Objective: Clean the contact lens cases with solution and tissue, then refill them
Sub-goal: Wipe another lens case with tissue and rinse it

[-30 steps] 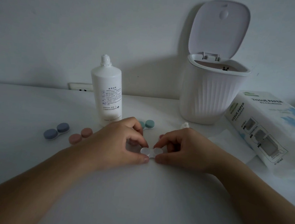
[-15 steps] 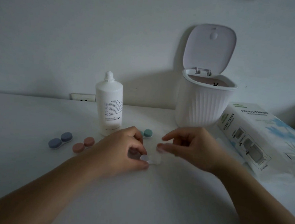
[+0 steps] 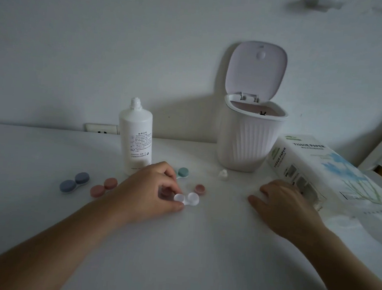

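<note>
Left hand (image 3: 152, 187) has its fingers pinched on one end of the white lens case (image 3: 186, 199). Right hand (image 3: 286, 205) lies by the tissue pack (image 3: 334, 170), fingers loosely apart on a tissue sheet (image 3: 239, 183)

A single head-worn camera looks forward and down over the white table (image 3: 176, 258), facing the wall behind it. It sits close: both forearms enter from the bottom edge. The open-lidded bin (image 3: 247, 142) stands right of centre at the back, the wide lens bending the edges around it.
</note>
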Motion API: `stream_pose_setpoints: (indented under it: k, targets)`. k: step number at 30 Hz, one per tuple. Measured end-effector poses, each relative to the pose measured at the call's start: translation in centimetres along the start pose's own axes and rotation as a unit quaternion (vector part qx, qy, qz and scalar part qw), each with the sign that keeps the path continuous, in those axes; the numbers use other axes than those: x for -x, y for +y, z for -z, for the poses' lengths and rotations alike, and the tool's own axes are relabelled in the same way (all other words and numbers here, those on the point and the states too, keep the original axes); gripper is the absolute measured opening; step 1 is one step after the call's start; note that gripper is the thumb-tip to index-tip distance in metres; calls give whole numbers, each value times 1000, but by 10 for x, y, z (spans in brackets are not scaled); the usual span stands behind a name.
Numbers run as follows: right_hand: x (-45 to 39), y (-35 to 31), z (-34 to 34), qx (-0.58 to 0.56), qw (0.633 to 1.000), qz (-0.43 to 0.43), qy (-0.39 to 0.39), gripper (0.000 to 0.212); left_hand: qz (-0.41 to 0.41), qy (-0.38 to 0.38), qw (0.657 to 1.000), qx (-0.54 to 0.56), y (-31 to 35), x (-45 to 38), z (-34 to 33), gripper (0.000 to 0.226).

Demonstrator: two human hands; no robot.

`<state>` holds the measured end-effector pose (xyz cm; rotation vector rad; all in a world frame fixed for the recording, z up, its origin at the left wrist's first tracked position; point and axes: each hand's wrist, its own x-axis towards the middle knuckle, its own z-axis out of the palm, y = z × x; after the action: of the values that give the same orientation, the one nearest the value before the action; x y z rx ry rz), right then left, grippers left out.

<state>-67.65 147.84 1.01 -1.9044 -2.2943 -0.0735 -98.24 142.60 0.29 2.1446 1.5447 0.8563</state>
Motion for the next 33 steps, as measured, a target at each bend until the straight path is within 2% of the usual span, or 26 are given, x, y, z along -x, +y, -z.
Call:
stream_pose_setpoints:
  k: [5,10,17,20,25,27,29,33]
  targets:
    - [4,4,-7,-137,988,-2,66,24,11,18,1000,0,0,-1,0,16]
    - [9,5,-13,-258,956,-29,134,9,14,41,999,0,1,-2,0,17]
    - [13,3,-3,-488,858,-48,157,24,10,61,997,37,9,-6,1,21]
    - [14,2,0,-548,818,-54,167,19,18,53,998,40,13,-10,6,15]
    - [16,-2,6,-644,752,-54,129,14,68,10,992,103,25,-13,19,8]
    - [16,0,7,-657,741,-59,125,13,83,4,985,154,33,-18,25,7]
    - [16,2,6,-668,732,-61,114,11,95,14,983,159,41,-25,31,8]
    - [15,4,2,-662,741,-56,101,9,110,43,979,167,55,-44,44,11]
